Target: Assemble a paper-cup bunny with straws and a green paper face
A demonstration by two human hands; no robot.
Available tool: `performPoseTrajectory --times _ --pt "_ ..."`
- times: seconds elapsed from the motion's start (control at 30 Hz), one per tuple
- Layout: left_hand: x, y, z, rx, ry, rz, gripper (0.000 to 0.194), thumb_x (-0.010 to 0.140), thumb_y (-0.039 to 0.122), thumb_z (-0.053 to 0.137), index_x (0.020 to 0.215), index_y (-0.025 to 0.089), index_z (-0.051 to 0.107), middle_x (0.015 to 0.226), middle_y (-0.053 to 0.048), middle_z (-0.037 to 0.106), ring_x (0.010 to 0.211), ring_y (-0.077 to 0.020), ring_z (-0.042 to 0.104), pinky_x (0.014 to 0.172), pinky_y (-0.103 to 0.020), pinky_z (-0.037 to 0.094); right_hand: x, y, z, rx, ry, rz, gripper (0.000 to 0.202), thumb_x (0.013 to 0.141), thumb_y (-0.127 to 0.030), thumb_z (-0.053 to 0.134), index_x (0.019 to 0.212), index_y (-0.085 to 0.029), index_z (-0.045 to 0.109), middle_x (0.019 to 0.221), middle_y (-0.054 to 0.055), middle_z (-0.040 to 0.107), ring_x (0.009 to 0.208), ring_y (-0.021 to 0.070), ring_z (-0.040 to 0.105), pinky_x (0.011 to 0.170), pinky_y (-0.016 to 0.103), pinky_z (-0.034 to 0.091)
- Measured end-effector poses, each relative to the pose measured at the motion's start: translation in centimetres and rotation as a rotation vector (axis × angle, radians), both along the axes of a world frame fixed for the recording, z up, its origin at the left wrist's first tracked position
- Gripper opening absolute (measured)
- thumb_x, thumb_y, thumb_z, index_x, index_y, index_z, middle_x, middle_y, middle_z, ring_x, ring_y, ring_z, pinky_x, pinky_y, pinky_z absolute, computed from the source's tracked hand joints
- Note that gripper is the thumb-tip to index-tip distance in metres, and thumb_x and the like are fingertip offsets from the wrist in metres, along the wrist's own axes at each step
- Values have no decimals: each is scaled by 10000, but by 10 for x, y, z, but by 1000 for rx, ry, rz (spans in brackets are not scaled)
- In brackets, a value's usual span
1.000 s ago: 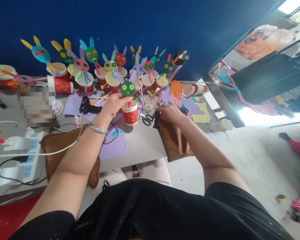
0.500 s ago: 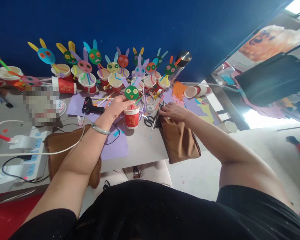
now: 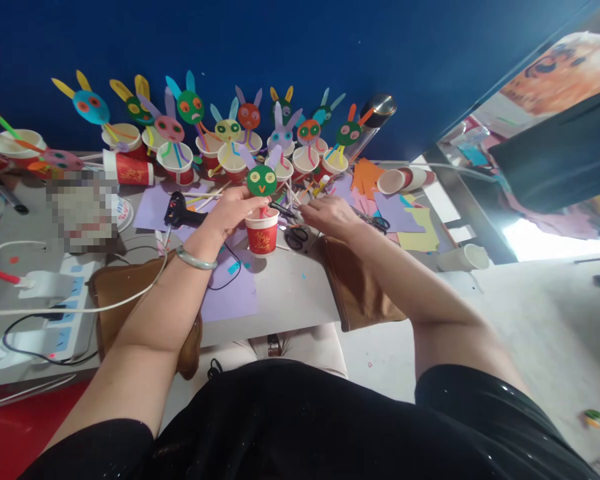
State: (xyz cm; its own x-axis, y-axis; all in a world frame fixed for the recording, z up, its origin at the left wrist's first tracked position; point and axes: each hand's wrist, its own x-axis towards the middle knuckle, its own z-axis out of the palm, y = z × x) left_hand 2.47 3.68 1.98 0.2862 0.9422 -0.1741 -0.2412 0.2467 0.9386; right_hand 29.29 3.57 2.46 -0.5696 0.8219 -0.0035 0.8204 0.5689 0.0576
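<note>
A red paper cup (image 3: 261, 235) with gold writing and a white rim stands upright near the table's middle. Rising from it is a green rabbit head (image 3: 261, 181) with purple ears and yellow eyes. My left hand (image 3: 237, 208) pinches the rabbit figure just above the cup's rim. To the right, my right hand (image 3: 329, 215) is closed round a dark pen-like object (image 3: 283, 209), whose end points toward the figure. Black-handled scissors (image 3: 296, 237) lie below that object. A black glue gun (image 3: 183, 212) rests left of my left hand.
Several cups with paper rabbits line the blue wall (image 3: 300, 40). A power strip (image 3: 73, 293) with cables is at left. Brown sleeve-like cloths (image 3: 363, 287) lie under both forearms. A steel flask (image 3: 375, 120) stands behind; paper scraps (image 3: 415, 230) lie at right.
My right hand has moved left toward the cup, now with the dark pen-like object in it. My left hand still holds the figure. The view has shifted slightly.
</note>
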Motion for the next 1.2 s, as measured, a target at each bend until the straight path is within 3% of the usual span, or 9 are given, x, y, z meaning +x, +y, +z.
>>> performPoseTrajectory --times 0.17,0.3,0.4,0.67,0.8,0.9,1.0,1.1,1.2 --pt "0 -1 2 -4 42 -2 354 620 357 948 831 159 745 768 -26 782 815 -221 770 840 -359 597 -57 3 -11 -127 -157 -102 407 1091 -383 476 1349 -166 703 1148 191 823 1002 300 755 788 356 448" --pt "3 -2 3 -7 78 -44 373 605 371 962 817 147 752 792 -46 800 844 -238 775 854 -371 601 -82 15 -11 -209 -119 -239 432 1091 -413 497 1322 -138 737 1196 245 815 1125 371 765 840 388 497" --pt "3 -2 2 -6 80 -64 360 613 365 960 809 142 755 797 -57 803 840 -237 771 839 -365 593 -90 23 -11 -231 -63 -297 363 1076 -384 539 1228 -176 795 1226 220 818 1184 359 756 872 377 512" --pt "6 -3 1 -5 34 -40 295 641 300 939 785 147 733 740 -19 773 730 -169 717 808 -329 569 -66 9 4 -161 115 -512 199 940 -385 697 943 -219 807 983 128 835 973 313 772 766 353 522" --pt "11 -5 4 -54 37 23 243 621 214 911 784 154 741 720 7 763 685 -147 678 751 -296 551 -34 -5 8 -1 571 -588 184 897 -399 736 889 -217 714 746 44 721 726 229 682 668 335 497" --pt "13 -8 6 -59 37 13 232 613 192 898 766 164 726 653 24 713 641 -138 631 695 -279 528 -25 -16 3 252 1085 -543 273 946 -494 712 958 -229 652 737 11 656 642 177 625 612 322 506" --pt "14 -11 9 -39 21 3 247 606 178 892 745 172 689 613 33 670 628 -135 613 655 -263 506 -35 -28 -10 421 1403 -414 341 1001 -589 658 1071 -257 622 787 -4 630 611 152 625 552 304 511" --pt "16 -12 10 -34 25 0 240 605 150 867 734 164 665 603 41 655 601 -110 576 618 -231 473 -54 -39 -24 552 1515 -295 348 987 -590 697 1118 -280 608 822 -23 617 601 141 640 525 286 515" --pt "18 -13 9 -37 43 -3 179 641 130 805 738 158 658 604 47 649 586 -90 550 600 -209 449 -66 -48 -32 524 1409 -225 326 1012 -553 656 1174 -273 618 909 0 666 692 168 699 655 344 601"
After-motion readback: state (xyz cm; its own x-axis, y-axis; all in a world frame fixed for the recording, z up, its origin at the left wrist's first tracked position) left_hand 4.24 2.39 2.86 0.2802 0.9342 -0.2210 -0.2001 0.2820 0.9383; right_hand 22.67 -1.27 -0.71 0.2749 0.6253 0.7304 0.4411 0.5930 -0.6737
